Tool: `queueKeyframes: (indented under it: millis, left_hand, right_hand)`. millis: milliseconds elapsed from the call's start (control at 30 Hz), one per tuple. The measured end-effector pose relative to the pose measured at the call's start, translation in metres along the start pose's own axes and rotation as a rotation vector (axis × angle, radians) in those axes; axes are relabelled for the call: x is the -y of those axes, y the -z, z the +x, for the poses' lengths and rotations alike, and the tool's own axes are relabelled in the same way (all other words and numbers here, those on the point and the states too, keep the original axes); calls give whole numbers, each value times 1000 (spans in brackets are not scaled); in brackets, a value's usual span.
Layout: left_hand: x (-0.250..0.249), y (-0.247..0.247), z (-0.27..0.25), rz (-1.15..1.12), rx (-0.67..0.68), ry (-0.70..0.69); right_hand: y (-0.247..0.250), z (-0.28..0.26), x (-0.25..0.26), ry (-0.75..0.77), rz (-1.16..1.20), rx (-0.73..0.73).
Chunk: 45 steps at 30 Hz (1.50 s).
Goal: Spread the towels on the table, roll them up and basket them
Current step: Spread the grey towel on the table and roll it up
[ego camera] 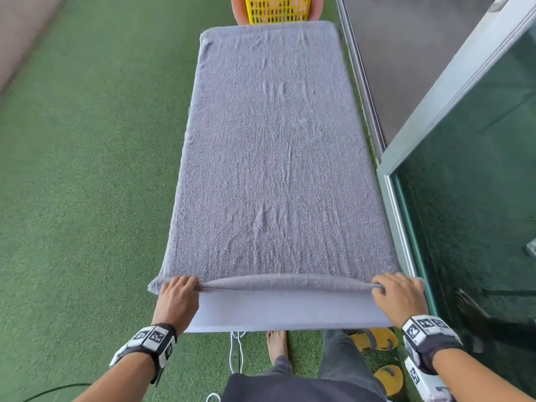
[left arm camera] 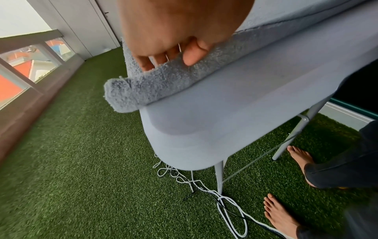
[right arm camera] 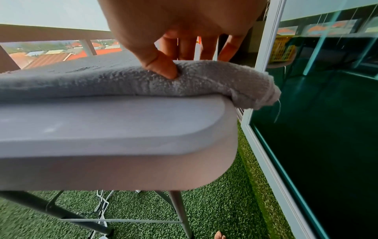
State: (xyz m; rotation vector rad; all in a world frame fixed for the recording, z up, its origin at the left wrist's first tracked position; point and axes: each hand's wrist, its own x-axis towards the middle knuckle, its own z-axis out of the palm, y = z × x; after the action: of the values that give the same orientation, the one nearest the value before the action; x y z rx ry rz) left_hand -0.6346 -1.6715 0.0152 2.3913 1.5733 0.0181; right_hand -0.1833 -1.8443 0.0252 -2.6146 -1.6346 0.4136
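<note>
Now, working left to right: my left hand [ego camera: 177,297] has its grip closed on the near left corner of the grey towel [ego camera: 275,158], thumb under and fingers over the first small roll. That towel lies spread flat along the worktop [ego camera: 284,311], its side edges hanging slightly over, near hem turned up into a thin tube between my hands. My right hand [ego camera: 399,297] pinches the near right corner likewise, thumb pressed into the pile. I judge the terry soft, limp and light, likely to sag mid-span, so holding both ends of the roll suits it. A yellow basket [ego camera: 278,8] waits beyond the far end.
</note>
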Motion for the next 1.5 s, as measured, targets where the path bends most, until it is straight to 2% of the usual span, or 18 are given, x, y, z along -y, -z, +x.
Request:
queueKeyframes:
  millis: [100, 200, 333, 433, 633, 800, 867, 967, 1067, 1200, 1367, 1500]
  left_hand:
    - [0, 2, 5, 16, 17, 40]
    - [-3, 4, 12, 50, -33, 69]
    - [-3, -3, 7, 3, -26, -14]
    - [0, -5, 1, -16, 5, -28]
    - [1, 3, 4, -49, -78, -30]
    - [-2, 11, 5, 67, 23, 26]
    - [-1, 13, 10, 49, 5, 46]
    - [-4, 18, 18, 71, -41, 80]
    - [-8, 11, 20, 42, -19, 7]
    - [-9, 6, 18, 10, 21, 17]
    - [-7, 3, 21, -62, -38, 23]
    - [-14, 0, 2, -61, -78, 17]
  right_hand:
    - [4, 5, -1, -14, -11, 33]
    - [4, 7, -3, -6, -14, -62]
    - [-3, 6, -1, 128, -32, 66]
    - [-5, 7, -1, 99, -8, 39]
    - [-6, 15, -7, 56, 100, -10]
    - [4, 20, -1, 61, -35, 99]
    - [9, 24, 2, 49, -48, 138]
    - [12, 28, 6, 43, -67, 37]
    - [5, 26, 8, 103, -69, 46]
    - [0, 18, 6, 145, -78, 68]
    - [2, 20, 4, 90, 71, 22]
    - [-3, 0, 1, 58, 113, 21]
